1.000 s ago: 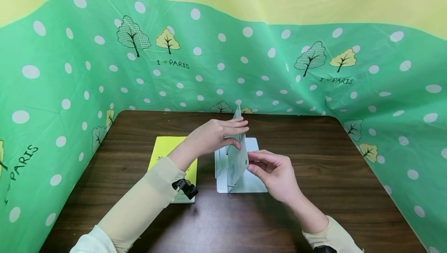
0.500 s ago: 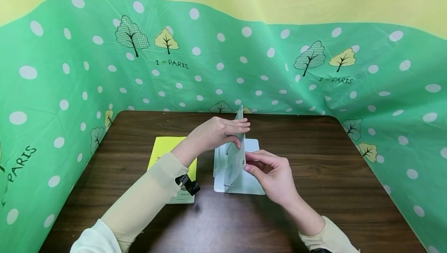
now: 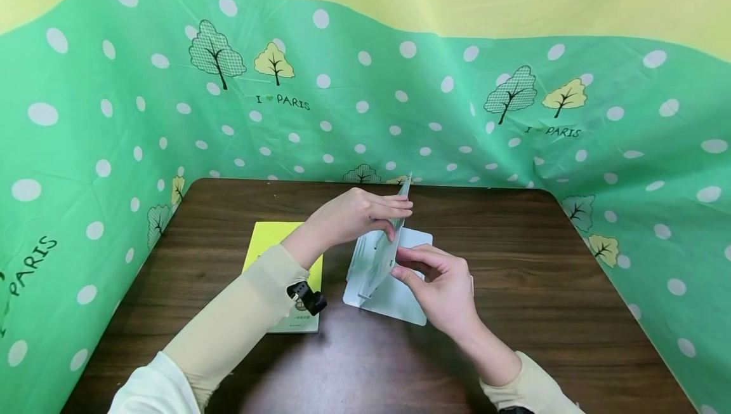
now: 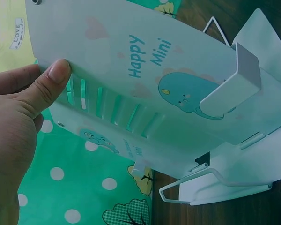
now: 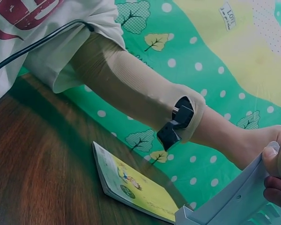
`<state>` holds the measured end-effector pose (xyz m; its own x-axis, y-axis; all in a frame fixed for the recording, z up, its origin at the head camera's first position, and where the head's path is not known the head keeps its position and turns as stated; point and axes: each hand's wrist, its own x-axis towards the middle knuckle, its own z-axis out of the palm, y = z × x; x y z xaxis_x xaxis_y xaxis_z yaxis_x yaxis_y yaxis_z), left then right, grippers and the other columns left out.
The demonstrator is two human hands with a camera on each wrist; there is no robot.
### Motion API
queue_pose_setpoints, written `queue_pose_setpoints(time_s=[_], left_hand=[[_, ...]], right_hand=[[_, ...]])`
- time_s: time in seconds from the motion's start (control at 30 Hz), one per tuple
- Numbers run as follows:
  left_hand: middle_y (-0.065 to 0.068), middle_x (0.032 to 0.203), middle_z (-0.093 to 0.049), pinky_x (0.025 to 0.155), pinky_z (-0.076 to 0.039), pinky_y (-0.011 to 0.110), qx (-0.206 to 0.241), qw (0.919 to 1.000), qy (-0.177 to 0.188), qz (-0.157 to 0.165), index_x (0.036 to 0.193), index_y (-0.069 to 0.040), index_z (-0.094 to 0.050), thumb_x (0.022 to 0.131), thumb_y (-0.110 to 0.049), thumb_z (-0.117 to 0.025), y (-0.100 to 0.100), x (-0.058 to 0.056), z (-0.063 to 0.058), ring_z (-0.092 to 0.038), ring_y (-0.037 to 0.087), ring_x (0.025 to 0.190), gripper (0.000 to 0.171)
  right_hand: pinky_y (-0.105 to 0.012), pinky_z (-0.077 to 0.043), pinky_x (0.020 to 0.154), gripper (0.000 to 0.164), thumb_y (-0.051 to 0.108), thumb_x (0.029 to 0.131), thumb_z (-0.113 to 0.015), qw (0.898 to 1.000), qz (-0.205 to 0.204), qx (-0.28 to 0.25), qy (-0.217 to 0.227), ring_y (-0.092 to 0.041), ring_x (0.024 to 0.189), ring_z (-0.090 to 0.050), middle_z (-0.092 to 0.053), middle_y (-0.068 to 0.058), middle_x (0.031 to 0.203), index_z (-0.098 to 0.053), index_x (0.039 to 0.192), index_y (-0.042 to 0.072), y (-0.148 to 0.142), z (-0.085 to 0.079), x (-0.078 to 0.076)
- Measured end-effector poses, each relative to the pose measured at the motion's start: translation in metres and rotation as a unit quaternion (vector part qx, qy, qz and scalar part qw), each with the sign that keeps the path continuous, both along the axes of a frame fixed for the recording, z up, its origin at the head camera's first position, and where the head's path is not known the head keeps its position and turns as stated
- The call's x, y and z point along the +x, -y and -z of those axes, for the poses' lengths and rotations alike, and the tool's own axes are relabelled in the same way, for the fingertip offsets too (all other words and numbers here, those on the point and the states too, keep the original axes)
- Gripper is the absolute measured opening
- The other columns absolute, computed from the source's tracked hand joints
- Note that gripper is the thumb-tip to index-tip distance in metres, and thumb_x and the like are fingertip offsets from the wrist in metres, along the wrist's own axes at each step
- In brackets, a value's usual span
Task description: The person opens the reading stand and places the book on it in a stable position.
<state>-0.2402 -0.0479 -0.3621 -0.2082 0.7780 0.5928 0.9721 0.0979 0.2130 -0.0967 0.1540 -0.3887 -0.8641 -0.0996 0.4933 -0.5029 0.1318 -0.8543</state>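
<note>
A pale blue-white book stand [image 3: 377, 271] stands on the table, its panel raised nearly upright over a flat base [image 3: 394, 303]. In the left wrist view the panel [image 4: 117, 51] shows "Happy Mini", a blue dinosaur, slots and a ledge clip [image 4: 236, 86]. A bent wire support [image 4: 215, 176] also shows there. My left hand [image 3: 360, 214] pinches the upper part of the panel, thumb on the printed face. Lower down, my right hand [image 3: 448, 287] pinches the panel's right side edge between thumb and fingers. In the right wrist view only part of my right hand [image 5: 278, 173] appears.
A yellow book [image 3: 274, 236] lies left of the stand, partly beneath my left forearm. The dark wooden table [image 3: 542, 287] is walled in by a green and yellow printed cloth [image 3: 434, 115]. A small black camera [image 3: 308, 300] is strapped to my left wrist.
The stand has turned slightly clockwise on the table: its near end has shifted left and the panel's far top right. Both hands keep their hold, the right moving slightly left.
</note>
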Motion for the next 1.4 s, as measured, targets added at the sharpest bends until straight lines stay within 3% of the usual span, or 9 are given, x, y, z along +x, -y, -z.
queue_pose_setpoints(time_s=[0.17, 0.37, 0.47, 0.67, 0.83, 1.1, 1.3, 1.4], left_hand=[[0.007, 0.137, -0.069, 0.100, -0.050, 0.017, -0.008, 0.9999, 0.007, 0.006, 0.129, -0.006, -0.077, 0.089, -0.007, -0.085, 0.001, -0.001, -0.001, -0.062, 0.012, 0.131, 0.041], [0.004, 0.136, -0.070, 0.095, -0.051, 0.015, -0.012, 0.9997, 0.011, 0.017, 0.129, -0.007, -0.077, 0.089, -0.007, -0.085, 0.003, -0.002, -0.002, -0.067, 0.008, 0.122, 0.041], [0.004, 0.137, -0.070, 0.093, -0.051, 0.014, -0.023, 0.9992, 0.023, 0.021, 0.130, -0.007, -0.077, 0.090, -0.007, -0.084, 0.002, -0.002, -0.004, -0.070, 0.006, 0.115, 0.040], [0.003, 0.139, -0.068, 0.088, -0.053, 0.014, -0.049, 0.9942, 0.089, 0.036, 0.133, -0.007, -0.074, 0.089, -0.016, -0.084, 0.001, -0.004, -0.007, -0.072, -0.005, 0.097, 0.046], [0.003, 0.140, -0.067, 0.081, -0.055, 0.017, -0.048, 0.9886, 0.136, 0.042, 0.134, -0.007, -0.074, 0.087, -0.021, -0.085, 0.001, -0.006, -0.006, -0.068, -0.012, 0.089, 0.051], [0.003, 0.138, -0.068, 0.065, -0.048, 0.020, -0.045, 0.9805, 0.188, 0.035, 0.128, -0.007, -0.078, 0.083, -0.019, -0.088, 0.001, -0.008, -0.004, -0.073, 0.002, 0.085, 0.048], [-0.003, 0.139, -0.067, 0.054, -0.029, 0.026, -0.051, 0.9716, 0.231, 0.011, 0.110, -0.017, -0.085, 0.081, -0.028, -0.089, 0.002, -0.007, -0.003, -0.062, 0.008, 0.063, 0.031], [-0.001, 0.138, -0.068, 0.053, -0.026, 0.027, -0.047, 0.9708, 0.235, 0.010, 0.114, -0.017, -0.084, 0.080, -0.029, -0.088, 0.001, -0.007, -0.002, -0.060, 0.011, 0.058, 0.036]], right_hand=[[-0.037, -0.061, 0.085, 0.031, -0.022, 0.078, -0.082, 1.000, -0.005, -0.017, -0.007, -0.031, 0.089, -0.076, -0.074, -0.027, 0.099, -0.077, 0.107, -0.014, 0.004, 0.001, 0.000], [-0.038, -0.061, 0.088, 0.032, -0.021, 0.077, -0.083, 1.000, -0.003, -0.014, -0.005, -0.038, 0.091, -0.075, -0.077, -0.016, 0.100, -0.079, 0.107, -0.010, 0.009, 0.001, 0.000], [-0.037, -0.061, 0.087, 0.032, -0.020, 0.077, -0.085, 1.000, 0.003, -0.013, -0.012, -0.035, 0.090, -0.075, -0.077, -0.015, 0.099, -0.080, 0.107, -0.008, 0.011, 0.000, 0.001], [-0.037, -0.061, 0.086, 0.033, -0.018, 0.076, -0.086, 1.000, 0.005, -0.014, -0.021, -0.021, 0.090, -0.076, -0.076, -0.023, 0.098, -0.080, 0.106, -0.006, 0.012, 0.000, 0.002], [-0.038, -0.061, 0.087, 0.032, -0.017, 0.077, -0.087, 1.000, 0.001, -0.008, -0.017, -0.028, 0.091, -0.076, -0.075, -0.025, 0.100, -0.078, 0.107, -0.010, 0.012, -0.001, 0.001], [-0.036, -0.061, 0.087, 0.032, -0.014, 0.078, -0.088, 1.000, 0.010, 0.002, -0.009, -0.021, 0.092, -0.076, -0.077, -0.015, 0.101, -0.080, 0.108, -0.006, 0.015, -0.002, 0.000], [-0.036, -0.061, 0.086, 0.031, -0.013, 0.076, -0.089, 1.000, 0.012, 0.009, -0.013, -0.020, 0.090, -0.076, -0.078, -0.014, 0.099, -0.079, 0.105, -0.008, 0.018, -0.003, -0.001], [-0.036, -0.062, 0.085, 0.031, -0.013, 0.076, -0.090, 1.000, 0.012, 0.012, -0.015, -0.019, 0.089, -0.076, -0.078, -0.014, 0.098, -0.078, 0.104, -0.009, 0.019, -0.004, -0.001]])
